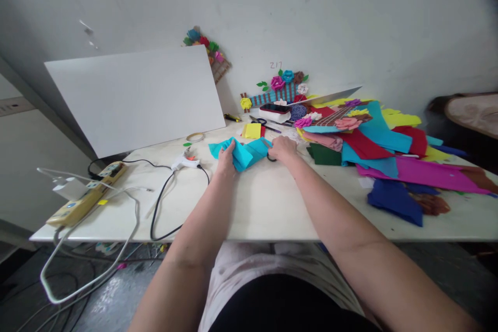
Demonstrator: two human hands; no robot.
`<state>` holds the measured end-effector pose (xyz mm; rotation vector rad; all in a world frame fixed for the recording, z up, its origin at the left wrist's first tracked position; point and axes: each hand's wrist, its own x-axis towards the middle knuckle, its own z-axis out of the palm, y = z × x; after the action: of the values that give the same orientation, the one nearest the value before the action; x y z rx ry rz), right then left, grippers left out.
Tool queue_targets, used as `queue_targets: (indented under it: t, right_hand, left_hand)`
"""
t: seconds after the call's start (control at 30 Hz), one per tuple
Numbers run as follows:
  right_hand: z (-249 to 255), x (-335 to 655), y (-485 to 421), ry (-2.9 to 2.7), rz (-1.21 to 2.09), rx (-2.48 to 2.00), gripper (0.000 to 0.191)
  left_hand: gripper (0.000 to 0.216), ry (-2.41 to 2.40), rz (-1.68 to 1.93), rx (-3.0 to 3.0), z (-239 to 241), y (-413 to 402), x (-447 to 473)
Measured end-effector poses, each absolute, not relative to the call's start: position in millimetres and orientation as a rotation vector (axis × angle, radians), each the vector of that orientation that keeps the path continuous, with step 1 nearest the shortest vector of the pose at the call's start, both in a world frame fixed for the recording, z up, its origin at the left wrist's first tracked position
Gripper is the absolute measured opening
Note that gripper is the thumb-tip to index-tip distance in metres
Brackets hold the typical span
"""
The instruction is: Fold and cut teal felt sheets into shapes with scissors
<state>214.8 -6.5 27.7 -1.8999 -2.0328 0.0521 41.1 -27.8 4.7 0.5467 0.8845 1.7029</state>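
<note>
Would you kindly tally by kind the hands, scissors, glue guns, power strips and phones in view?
Left hand, right hand: 2
Held scissors, loose scissors: 2
Glue gun: 1
Power strip: 1
Phone: 1
Total: 7

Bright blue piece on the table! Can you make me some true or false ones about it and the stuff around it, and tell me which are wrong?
1. The left hand is on the bright blue piece. True.
2. The white glue gun lies on the table. True.
3. The right hand holds the glue gun. False: it holds scissors.
4. The big white board is right of the colourful pile. False: it is left of it.
5. The power strip is on the floor. False: it is on the table.
</note>
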Motion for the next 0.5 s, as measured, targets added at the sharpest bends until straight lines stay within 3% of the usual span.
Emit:
queue_targets:
  t: [0.1,0.3,0.5]
  right_hand:
    - [29,210,-7,-1.976,0.258,-1.66,0.017]
    - [24,200,-8,-1.912,1.267,-1.074,0.017]
    - [20,194,-12,-1.898,1.394,-0.912,0.008]
  left_hand:
    - [0.027,0.888,1.709,0.526,3,-25,40]
    - [0.025,0.901,1.752,0.505,0,-21,36]
    - [0.03,0.898,1.755,0.507,-4,-18,34]
